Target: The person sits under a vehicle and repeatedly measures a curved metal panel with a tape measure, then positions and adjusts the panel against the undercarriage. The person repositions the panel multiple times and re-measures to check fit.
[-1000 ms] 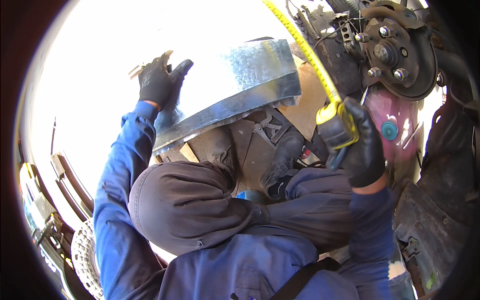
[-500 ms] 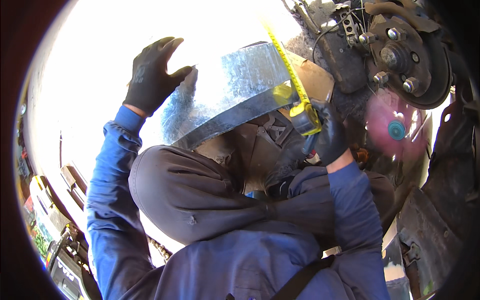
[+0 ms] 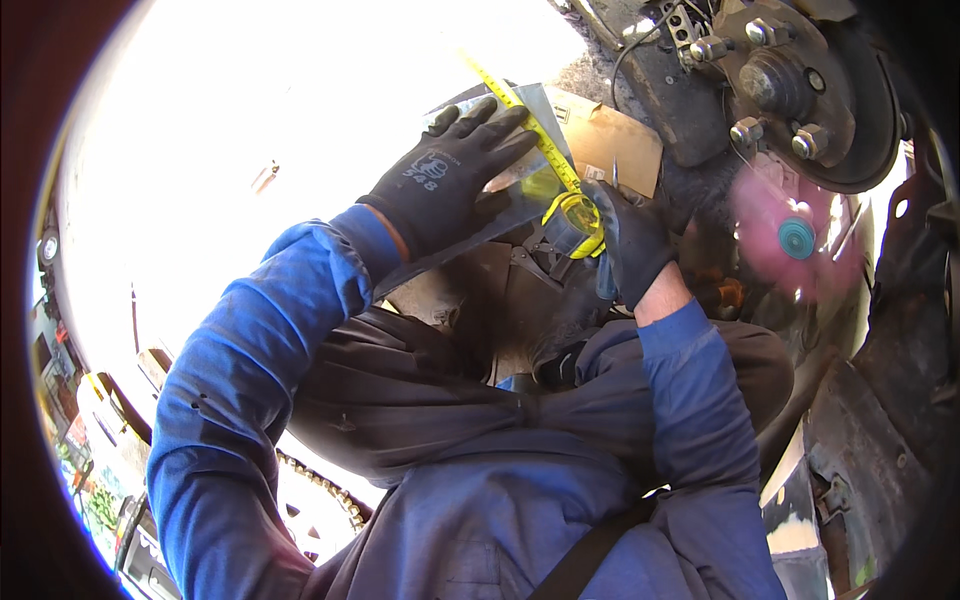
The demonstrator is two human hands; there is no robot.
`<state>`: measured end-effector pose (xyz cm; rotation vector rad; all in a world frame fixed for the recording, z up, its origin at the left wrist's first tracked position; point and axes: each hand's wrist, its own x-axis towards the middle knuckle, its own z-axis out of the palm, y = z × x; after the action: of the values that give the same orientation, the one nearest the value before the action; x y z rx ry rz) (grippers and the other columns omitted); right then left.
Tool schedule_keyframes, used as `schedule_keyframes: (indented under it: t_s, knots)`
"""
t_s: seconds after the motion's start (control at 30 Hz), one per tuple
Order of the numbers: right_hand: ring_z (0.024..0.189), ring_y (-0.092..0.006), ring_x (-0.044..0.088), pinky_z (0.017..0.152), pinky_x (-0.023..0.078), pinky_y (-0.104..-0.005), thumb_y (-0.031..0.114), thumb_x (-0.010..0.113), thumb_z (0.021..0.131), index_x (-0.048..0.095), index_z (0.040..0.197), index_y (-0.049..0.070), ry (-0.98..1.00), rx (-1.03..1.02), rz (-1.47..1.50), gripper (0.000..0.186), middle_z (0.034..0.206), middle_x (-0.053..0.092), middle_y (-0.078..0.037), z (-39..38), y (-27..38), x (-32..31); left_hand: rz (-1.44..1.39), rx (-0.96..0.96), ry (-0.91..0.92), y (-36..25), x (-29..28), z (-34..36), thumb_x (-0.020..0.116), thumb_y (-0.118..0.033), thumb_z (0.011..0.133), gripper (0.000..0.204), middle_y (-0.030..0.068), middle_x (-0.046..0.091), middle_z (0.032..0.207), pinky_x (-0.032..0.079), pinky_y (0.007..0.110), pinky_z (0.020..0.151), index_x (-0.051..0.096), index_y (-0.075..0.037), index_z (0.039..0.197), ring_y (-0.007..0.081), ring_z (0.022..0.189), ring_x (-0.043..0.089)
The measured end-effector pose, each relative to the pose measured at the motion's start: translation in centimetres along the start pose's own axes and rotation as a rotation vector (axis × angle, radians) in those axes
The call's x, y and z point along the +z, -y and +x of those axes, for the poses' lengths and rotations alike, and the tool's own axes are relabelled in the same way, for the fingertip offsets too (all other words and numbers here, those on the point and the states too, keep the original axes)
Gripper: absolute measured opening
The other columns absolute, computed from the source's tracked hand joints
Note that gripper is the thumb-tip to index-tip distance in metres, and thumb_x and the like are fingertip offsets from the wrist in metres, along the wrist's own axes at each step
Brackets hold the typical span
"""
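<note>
A bent piece of shiny sheet metal (image 3: 505, 212) lies in front of my crossed legs, its folded edge toward me. My left hand (image 3: 440, 185), in a black glove, rests over it with fingers stretched out, fingertips at the tape's yellow blade. The blade runs from a yellow tape measure (image 3: 577, 222) diagonally up and left across the sheet; its far end fades into glare. My gloved right hand (image 3: 638, 240) is closed on the tape measure's case. A thin pointed tool with a blue handle (image 3: 606, 278) is also in that hand; its exact kind is unclear.
A piece of brown cardboard (image 3: 605, 140) lies beyond the sheet. Dark-handled pliers (image 3: 537, 262) sit near my shins. At the right are a wheel hub with studs and nuts (image 3: 785, 85) and a pink container with a teal cap (image 3: 796, 238). Strong glare covers the far left floor.
My left hand has come down and right onto the sheet metal, beside the tape blade. My right hand and the tape measure have shifted slightly left and up.
</note>
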<state>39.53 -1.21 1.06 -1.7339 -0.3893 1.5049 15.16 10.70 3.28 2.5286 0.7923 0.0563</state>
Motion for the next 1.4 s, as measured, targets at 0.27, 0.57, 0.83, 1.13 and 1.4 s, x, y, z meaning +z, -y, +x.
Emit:
schedule_keyframes:
  t_s: [0.27,0.57,0.83,1.13,1.4]
  knots:
    - [0.089,-0.0071,0.071,0.078,0.059,-0.0273,0.015,0.076,0.108,0.079,0.122,-0.008,0.028,0.008,-0.091,0.027,0.107,0.08,-0.004,0.7,0.4,0.0,0.036,0.086,-0.065,0.3,0.8,0.5,0.078,-0.047,0.102,0.07,0.0228,0.052,0.169,0.029,0.06,0.137,0.06,-0.008,0.158,0.0509,0.161,0.04]
    - [0.087,-0.0079,0.072,0.075,0.059,-0.0274,0.018,0.077,0.108,0.079,0.121,-0.007,0.066,0.037,-0.003,0.028,0.104,0.079,-0.004,0.5,-0.1,-0.3,0.1,0.111,-0.086,0.5,1.1,0.6,0.082,-0.045,0.098,0.07,0.0188,0.049,0.172,0.035,0.066,0.132,0.061,-0.024,0.16,0.0559,0.158,0.042]
    - [0.086,-0.0094,0.072,0.074,0.06,-0.0285,0.019,0.078,0.106,0.08,0.12,-0.006,0.044,0.041,0.007,0.028,0.103,0.079,-0.005,1.0,0.6,0.3,0.252,0.137,-0.01,0.1,1.1,1.0,0.08,-0.042,0.099,0.064,0.0129,0.045,0.178,0.037,0.077,0.125,0.06,-0.041,0.16,0.0575,0.157,0.043]
    - [0.083,-0.0089,0.07,0.072,0.06,-0.0296,0.018,0.076,0.105,0.079,0.119,-0.009,0.022,0.052,0.019,0.031,0.101,0.078,-0.005,0.5,1.3,0.8,0.292,0.14,0.008,-0.8,0.7,1.5,0.079,-0.046,0.099,0.06,0.011,0.043,0.179,0.039,0.084,0.12,0.062,-0.046,0.156,0.0599,0.156,0.044]
    - [0.082,-0.0081,0.068,0.071,0.058,-0.0294,0.019,0.077,0.105,0.079,0.119,-0.009,0.029,0.008,0.004,0.031,0.099,0.078,-0.004,0.6,0.9,0.5,0.282,0.136,-0.001,-0.7,0.9,1.6,0.08,-0.044,0.098,0.059,0.0096,0.044,0.179,0.038,0.084,0.12,0.064,-0.046,0.154,0.0609,0.157,0.043]
